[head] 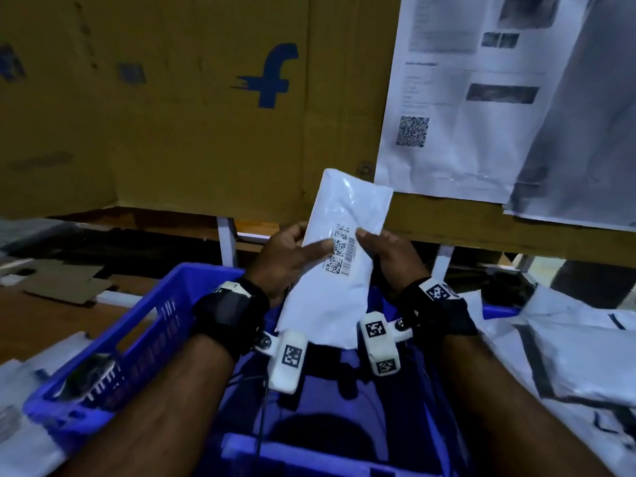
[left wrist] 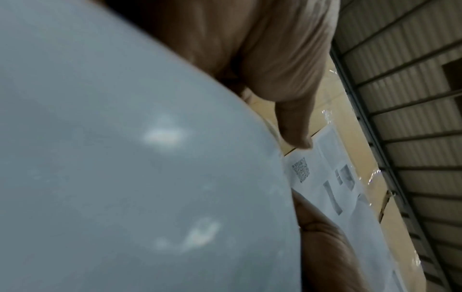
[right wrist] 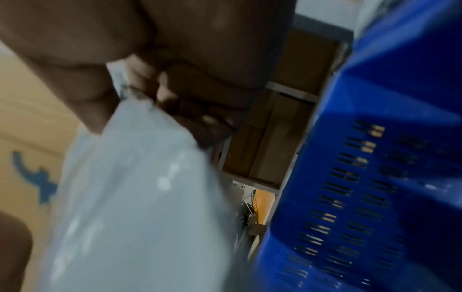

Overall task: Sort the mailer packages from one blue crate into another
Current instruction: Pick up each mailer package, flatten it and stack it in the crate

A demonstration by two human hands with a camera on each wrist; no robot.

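I hold a white mailer package (head: 339,256) upright above a blue crate (head: 137,325), its barcode label facing me. My left hand (head: 292,256) grips its left edge, thumb across the front by the label. My right hand (head: 385,253) pinches the right edge, thumb on the front. In the left wrist view the mailer (left wrist: 125,158) fills most of the picture, with a finger (left wrist: 295,118) beside it. The right wrist view shows the mailer (right wrist: 140,197) under my curled fingers (right wrist: 200,110), and the blue crate wall (right wrist: 362,177) at right.
More white mailers (head: 568,356) lie piled at the right, and some at lower left (head: 20,390). A big cardboard box (head: 172,98) with a blue logo stands behind. Printed sheets (head: 464,98) hang on the box at upper right. Flat cardboard scraps (head: 69,280) lie at left.
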